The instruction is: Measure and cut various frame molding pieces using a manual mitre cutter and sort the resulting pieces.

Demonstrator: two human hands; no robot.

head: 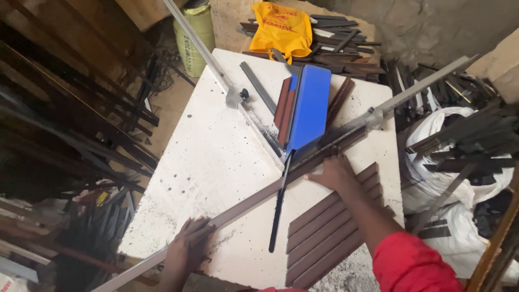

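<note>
Brown moulding strip [254, 203] pinned under both hands.

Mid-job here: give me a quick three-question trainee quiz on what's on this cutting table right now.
1. True or false: the left hand rests on the long moulding strip.
2. The right hand presses down near: A) the yellow bag B) the blue cutter guard C) the green sack
3. What lies stacked under the right forearm?

Key: 1 true; 2 B; 3 brown moulding pieces on the white table.
</note>
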